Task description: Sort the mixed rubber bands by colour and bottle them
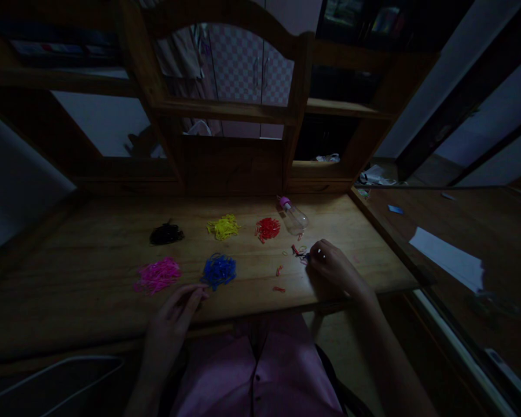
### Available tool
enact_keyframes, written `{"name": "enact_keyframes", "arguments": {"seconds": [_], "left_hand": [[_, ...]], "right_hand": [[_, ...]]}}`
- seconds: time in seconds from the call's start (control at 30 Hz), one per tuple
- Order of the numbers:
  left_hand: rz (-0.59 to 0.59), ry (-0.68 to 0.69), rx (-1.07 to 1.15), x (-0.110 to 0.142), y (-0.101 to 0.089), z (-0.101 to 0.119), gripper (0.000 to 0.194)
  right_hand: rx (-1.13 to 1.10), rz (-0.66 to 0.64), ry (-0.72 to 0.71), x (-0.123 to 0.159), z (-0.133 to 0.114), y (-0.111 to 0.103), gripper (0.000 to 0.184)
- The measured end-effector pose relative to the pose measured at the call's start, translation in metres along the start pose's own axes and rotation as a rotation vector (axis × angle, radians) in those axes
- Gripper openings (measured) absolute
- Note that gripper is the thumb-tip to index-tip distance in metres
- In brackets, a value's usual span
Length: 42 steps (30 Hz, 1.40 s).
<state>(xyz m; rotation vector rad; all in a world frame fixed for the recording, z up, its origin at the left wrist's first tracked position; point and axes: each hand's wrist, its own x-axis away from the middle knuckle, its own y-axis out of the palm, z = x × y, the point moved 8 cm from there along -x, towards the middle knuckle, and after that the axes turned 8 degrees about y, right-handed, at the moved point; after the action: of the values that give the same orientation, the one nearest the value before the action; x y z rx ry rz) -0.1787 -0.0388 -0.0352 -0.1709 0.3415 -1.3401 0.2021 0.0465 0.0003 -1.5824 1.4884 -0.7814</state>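
Note:
My right hand (330, 263) is curled low over the table, fingertips pinched at a few small dark and red pieces (296, 251); what they grip is too dark to make out. My left hand (178, 307) rests at the front edge, thumb and forefinger together beside a blue pile (219, 271) of small loops or clips. Anything between those fingers is hidden. Similar piles lie around: pink (158, 275), black (167, 234), yellow (224, 227) and red (268, 229). Loose red pieces (279, 289) are scattered left of my right hand.
A clear bulb-shaped bottle (296, 220) with a pink cap lies behind my right hand. Wooden shelving (234, 165) closes off the back of the table (91, 255). At the right, a brown surface (386, 226) holds white paper (447, 255) and a blue card (395, 209).

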Motion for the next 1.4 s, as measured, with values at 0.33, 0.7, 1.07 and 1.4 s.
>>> {"name": "enact_keyframes", "arguments": {"seconds": [0.33,0.7,1.07,1.4], "left_hand": [[-0.01,0.007,-0.015,0.001,0.0,0.001,0.03],[-0.019,-0.007,0.0,0.0,0.001,0.005,0.031],[0.018,0.011,0.044,0.0,0.001,0.0,0.034],[-0.012,0.006,0.059,0.0,0.002,0.005,0.029]], "right_hand": [[-0.082,0.041,0.085,0.009,0.0,-0.016,0.006],[-0.426,0.106,0.018,0.013,-0.022,-0.022,0.024],[-0.695,-0.091,-0.081,-0.006,-0.139,0.045,0.002],[-0.582,-0.024,-0.278,-0.005,-0.184,0.078,0.028]]}}
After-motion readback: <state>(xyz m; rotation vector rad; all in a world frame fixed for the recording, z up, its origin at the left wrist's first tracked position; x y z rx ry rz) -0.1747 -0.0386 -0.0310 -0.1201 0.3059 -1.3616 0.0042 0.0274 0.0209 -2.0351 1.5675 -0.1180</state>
